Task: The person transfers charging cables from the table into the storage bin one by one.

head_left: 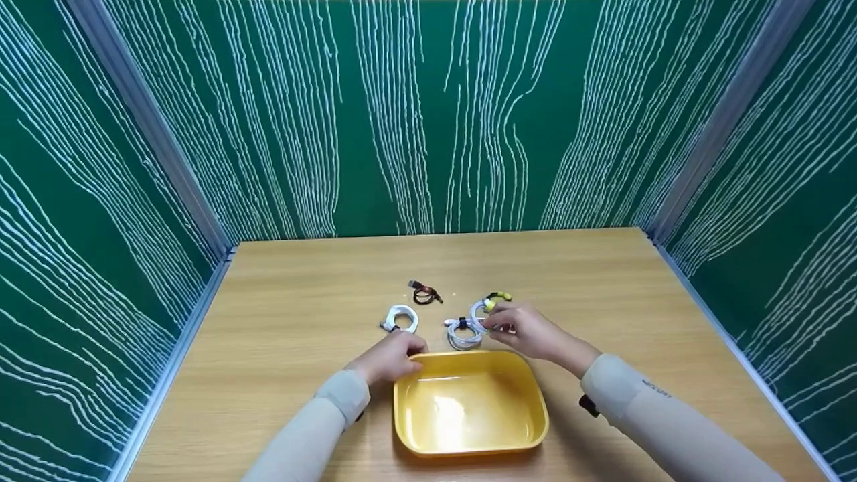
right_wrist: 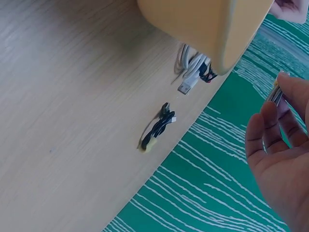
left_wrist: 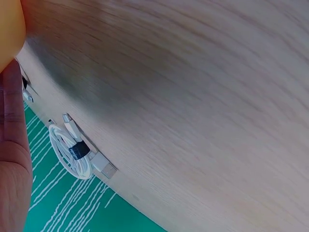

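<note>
My left hand (head_left: 394,358) grips the far left corner of a yellow plastic basin (head_left: 539,428), thumb over the rim. Beyond the basin, my right hand (head_left: 529,329) pinches a coiled pale cable (head_left: 477,312) with a bit of yellow on it; the right wrist view shows this coil (right_wrist: 275,94) between thumb and fingertips. A white-grey coiled cable (head_left: 463,340) with a black strap lies just left of those fingers. Behind them is a black cable (right_wrist: 157,128) with a yellow end. Near my left hand lies a white coiled cable (left_wrist: 70,150) with a black strap.
A small black-and-red coiled cable (head_left: 424,293) lies farther back on the wooden table (head_left: 301,294). Green panels (head_left: 442,134) with white wavy lines stand along the back and both sides, joined by grey metal posts (head_left: 154,120).
</note>
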A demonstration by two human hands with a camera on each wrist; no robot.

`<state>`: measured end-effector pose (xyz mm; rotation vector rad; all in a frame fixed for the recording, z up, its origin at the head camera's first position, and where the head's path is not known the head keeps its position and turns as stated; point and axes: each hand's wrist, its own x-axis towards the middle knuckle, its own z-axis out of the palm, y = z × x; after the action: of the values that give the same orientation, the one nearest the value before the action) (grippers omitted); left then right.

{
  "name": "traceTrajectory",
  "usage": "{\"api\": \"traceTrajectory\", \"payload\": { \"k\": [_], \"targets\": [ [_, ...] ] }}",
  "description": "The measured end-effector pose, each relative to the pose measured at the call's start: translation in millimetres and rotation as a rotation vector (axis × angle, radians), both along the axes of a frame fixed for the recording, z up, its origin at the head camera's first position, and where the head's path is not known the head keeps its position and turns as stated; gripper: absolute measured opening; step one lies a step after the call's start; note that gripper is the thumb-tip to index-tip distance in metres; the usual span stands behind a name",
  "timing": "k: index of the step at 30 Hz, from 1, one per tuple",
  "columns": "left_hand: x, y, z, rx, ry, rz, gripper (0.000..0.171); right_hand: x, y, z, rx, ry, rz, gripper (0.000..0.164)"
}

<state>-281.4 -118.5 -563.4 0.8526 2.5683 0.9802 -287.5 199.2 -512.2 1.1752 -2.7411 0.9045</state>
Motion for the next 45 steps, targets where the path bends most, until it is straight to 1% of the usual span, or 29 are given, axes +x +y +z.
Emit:
{"api": "traceTrajectory", "payload": {
  "k": [4,13,17,22,27,31,34,40,45],
  "targets": [
    [-1.0,0,-2.0,0.0,0.023,-0.012,0.013,2.0,-6,1.2,0.001,-0.008,0.026,0.018],
    [-0.2,0,-0.3,0.002,-0.004,0.006,0.008,8.0,-17,0.8,-0.022,0.03,0.112,0.016],
    [0.2,0,-0.3,0.0,-0.018,0.012,0.008,10.9,-21,0.9,-0.013,0.009,0.129,0.016],
    [0.2,0,-2.2,-0.01,-0.033,0.028,0.012,13.7,-27,0.0,0.004,-0.002,0.16,0.015],
    [-0.4,-1,-3.4,-0.015,-0.011,0.019,0.012,17.7,-32,-2.4,0.018,0.001,0.195,0.014],
    [-0.1,-1,-2.4,0.005,0.031,-0.016,0.008,22.4,-35,-3.9,0.033,0.019,0.209,0.015],
    [0.0,-2,-1.9,0.021,0.043,-0.034,0.007,25.3,-38,-4.6,0.041,0.023,0.218,0.017],
    [-0.4,-2,-1.4,0.009,0.025,-0.022,0.007,28.0,-42,-6.9,0.02,0.023,0.27,0.019],
    [-0.2,-1,0.3,0.003,0.011,-0.008,0.006,30.6,-45,-7.1,0.008,-0.005,0.312,0.018]
  ]
}}
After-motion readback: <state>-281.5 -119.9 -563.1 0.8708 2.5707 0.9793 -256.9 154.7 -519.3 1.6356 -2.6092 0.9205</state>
